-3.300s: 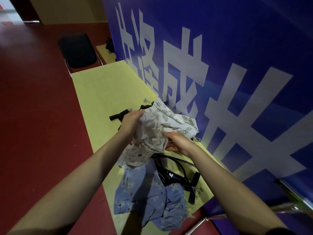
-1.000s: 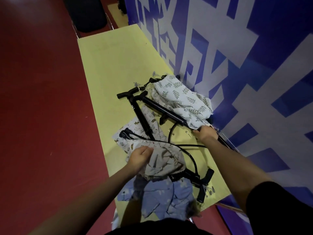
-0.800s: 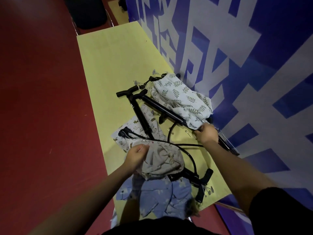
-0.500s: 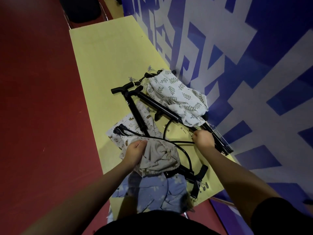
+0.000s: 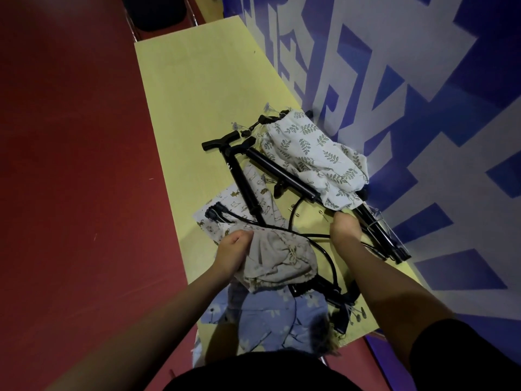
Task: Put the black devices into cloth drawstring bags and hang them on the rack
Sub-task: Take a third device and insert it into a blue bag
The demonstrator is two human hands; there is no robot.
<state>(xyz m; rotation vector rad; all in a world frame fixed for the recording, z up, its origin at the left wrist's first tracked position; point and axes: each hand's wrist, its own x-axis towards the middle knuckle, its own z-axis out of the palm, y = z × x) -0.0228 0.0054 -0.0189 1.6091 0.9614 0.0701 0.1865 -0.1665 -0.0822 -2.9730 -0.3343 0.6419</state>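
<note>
Devices — black, long-handled, with cables — lie tangled among cloth bags on the yellow worktop (image 5: 197, 88), none hung yet; no rack is in view. At the left, the left hand (image 5: 232, 251) grips a bunched beige bag (image 5: 279, 261) in curled fingers, as it did a second ago, with one device's base (image 5: 329, 289) poking out from under the cloth. Beneath lie a cat-print bag (image 5: 225, 201) and, nearer the body, a blue bag (image 5: 262, 314). In the middle, two black handles (image 5: 242, 179) cross the worktop. To the right, the right hand (image 5: 345, 227) has slid back from the leaf-print bag (image 5: 313, 156), which it was touching a moment ago, and now rests by a thin cable (image 5: 318, 236) and the black rods (image 5: 377, 232); whether its grip pinches anything, I cannot tell. That shift suggests the leaf-print bag is set aside and the beige one is next — likely gathering the loose cable before closing it.
</note>
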